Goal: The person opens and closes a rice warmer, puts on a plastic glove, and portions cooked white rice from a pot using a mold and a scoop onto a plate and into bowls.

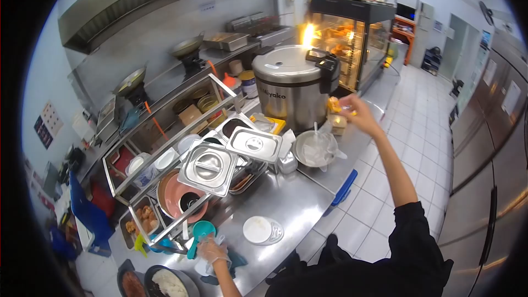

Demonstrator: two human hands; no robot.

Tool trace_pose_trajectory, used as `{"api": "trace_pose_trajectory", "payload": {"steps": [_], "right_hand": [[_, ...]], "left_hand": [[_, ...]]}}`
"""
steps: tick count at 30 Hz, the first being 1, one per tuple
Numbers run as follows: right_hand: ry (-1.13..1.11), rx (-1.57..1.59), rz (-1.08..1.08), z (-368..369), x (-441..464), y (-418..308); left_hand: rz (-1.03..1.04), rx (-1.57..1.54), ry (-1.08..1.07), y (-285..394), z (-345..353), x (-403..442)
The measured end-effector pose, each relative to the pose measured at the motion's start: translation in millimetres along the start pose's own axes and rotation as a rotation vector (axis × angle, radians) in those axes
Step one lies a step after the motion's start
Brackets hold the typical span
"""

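Note:
My left hand, in a clear plastic glove, is near the counter's front left, beside a teal scoop and over a dark blue cloth; its fingers are blurred. My right hand reaches out to the right of a large steel Miyako cooker, its fingers closed round a small yellow and orange packet. A bowl with clear plastic bags sits just below it. A round white scale rests on the steel counter.
Lidded steel pans stand on the metal rack at centre left. Pots of rice and reddish food are at lower left. A lit glass food warmer stands behind the cooker. Steel refrigerators line the right side.

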State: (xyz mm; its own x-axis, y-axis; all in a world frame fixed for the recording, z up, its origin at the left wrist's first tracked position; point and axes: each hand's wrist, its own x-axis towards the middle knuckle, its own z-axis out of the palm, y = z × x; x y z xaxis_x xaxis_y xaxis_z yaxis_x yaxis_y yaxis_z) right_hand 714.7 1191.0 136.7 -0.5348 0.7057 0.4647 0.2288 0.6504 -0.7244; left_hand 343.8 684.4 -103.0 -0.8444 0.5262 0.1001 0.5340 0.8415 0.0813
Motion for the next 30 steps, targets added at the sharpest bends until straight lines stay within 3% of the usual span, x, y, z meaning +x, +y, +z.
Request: {"api": "trace_pose_trajectory", "payload": {"steps": [4, 7, 11, 14, 20, 23, 26, 29, 30], "right_hand": [[0.269, -0.371, -0.242, -44.1, 95.6, 51.4], [0.175, -0.499, -0.539, -64.1, 160.2, 96.9], [-0.071, -0.317, -0.618, -84.1, 225.4, 150.0], [-0.158, -0.13, -0.795, -83.3, 251.9, 184.4], [-0.046, 0.008, -1.099, -72.1, 286.6, 212.0], [0.047, 0.107, -1.124, -81.7, 316.0, 194.0], [0.194, 0.096, -1.046, -93.5, 363.5, 154.8], [0.019, 0.555, -0.908, -82.3, 413.6, 110.1], [0.01, 0.53, -0.936, -80.0, 432.3, 102.9]], "left_hand": [[-0.191, 0.012, 0.013, 37.1, -32.7, -12.3], [-0.299, -0.066, 0.188, 73.5, -50.2, -38.3], [-0.419, -0.023, 0.49, 133.8, -33.9, -83.9], [-0.581, -0.04, 0.477, 200.9, -56.5, -100.2], [-0.602, 0.018, 0.534, 294.1, -67.6, -115.3], [-0.688, -0.085, 0.542, 337.6, -92.6, -115.2], [-0.723, 0.049, 0.508, 364.2, -110.1, -124.6], [-0.772, 0.053, 0.522, 382.8, -112.2, -129.4], [-0.801, 0.031, 0.525, 390.7, -114.6, -130.8]]}}
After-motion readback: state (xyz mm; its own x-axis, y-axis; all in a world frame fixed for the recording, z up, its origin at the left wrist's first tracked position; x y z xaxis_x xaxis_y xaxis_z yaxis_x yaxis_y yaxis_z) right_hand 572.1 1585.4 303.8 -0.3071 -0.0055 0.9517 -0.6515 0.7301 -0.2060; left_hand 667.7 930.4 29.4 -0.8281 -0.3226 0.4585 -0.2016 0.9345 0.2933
